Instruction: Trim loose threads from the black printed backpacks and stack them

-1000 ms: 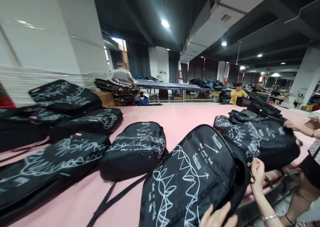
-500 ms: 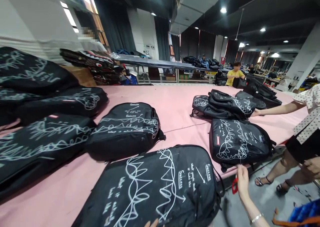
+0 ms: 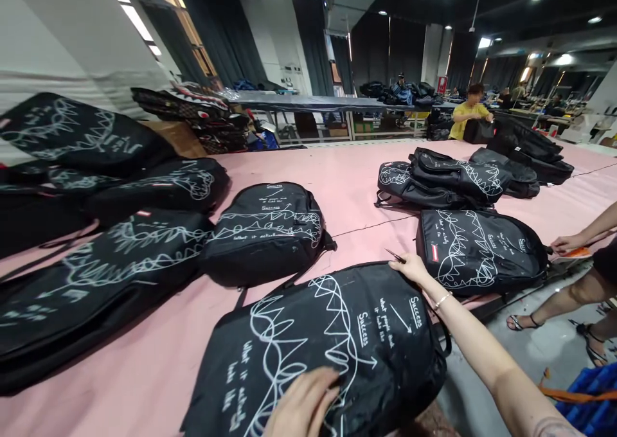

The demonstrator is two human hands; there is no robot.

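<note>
A black backpack with white scribbles and the word "Success" lies flat before me on the pink-covered table. Over its lower front hovers or rests my left hand, slightly blurred, fingers stretched out and holding nothing; whether it touches the fabric I cannot tell. At the bag's far top edge is my right hand, closed around small scissors. Only their dark pointed blades show, aimed left; the handles are hidden in the palm.
More scribbled backpacks lie left, ahead and right. At the right edge a co-worker's hand is beside the right-hand bag, near something orange. Another person in yellow handles black bags at the far end.
My right hand with the scissors has moved left and up from beside the table to the backpack's far edge. My left hand has come further into view. The co-worker's hand has left the stacked bags.
</note>
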